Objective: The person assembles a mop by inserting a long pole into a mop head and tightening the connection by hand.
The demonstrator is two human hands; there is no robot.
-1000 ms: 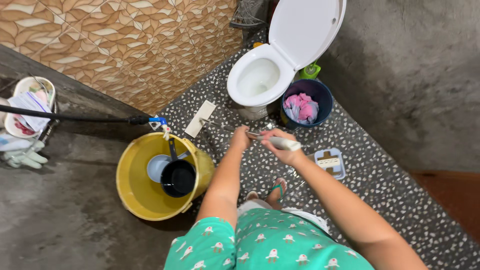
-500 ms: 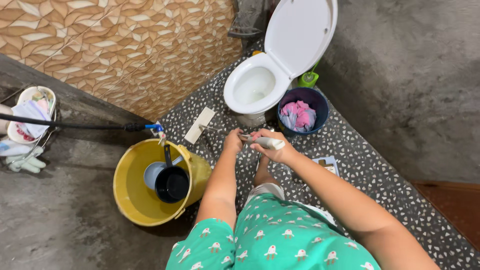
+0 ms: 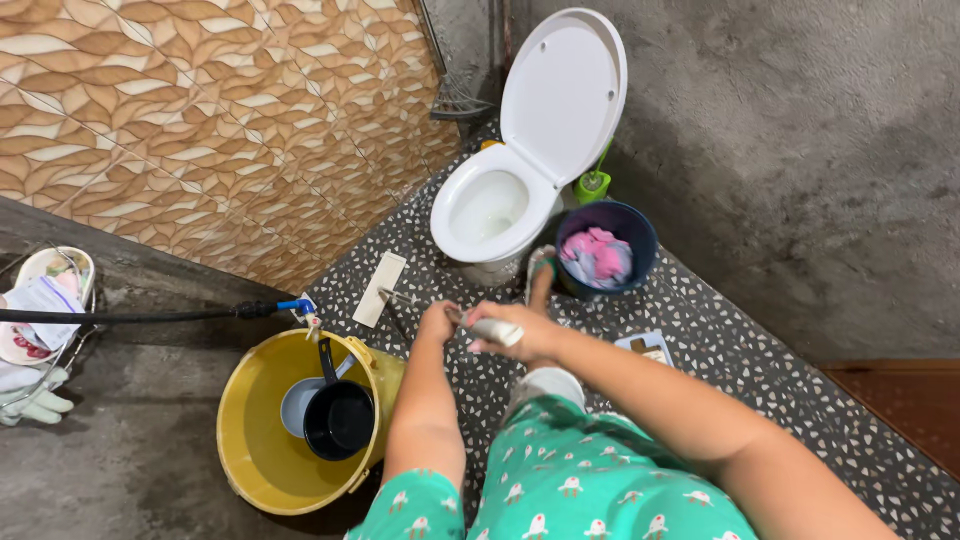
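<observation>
**Inspector A:** What are the hands holding?

**Inspector B:** Both are gripping a mop handle [image 3: 488,328]. The right hand [image 3: 528,332] is clenching its fingers around the pale grip; the left hand [image 3: 437,322] is closing on the metal shaft just beside it.

**Inspector A:** Where is the mop sitting?

**Inspector B:** Its flat white mop head [image 3: 374,289] is lying on the speckled floor [image 3: 720,380], just left of the toilet [image 3: 490,212] base.

**Inspector A:** And around the toilet?

**Inspector B:** A dark blue bucket [image 3: 640,240] holding pink cloth is standing just right of the bowl. A green brush [image 3: 592,184] is standing behind that, against the wall. A yellow bucket [image 3: 250,450], with a black dipper [image 3: 338,418] inside, is sitting well left and nearer the person, under a hose [image 3: 130,316].
</observation>
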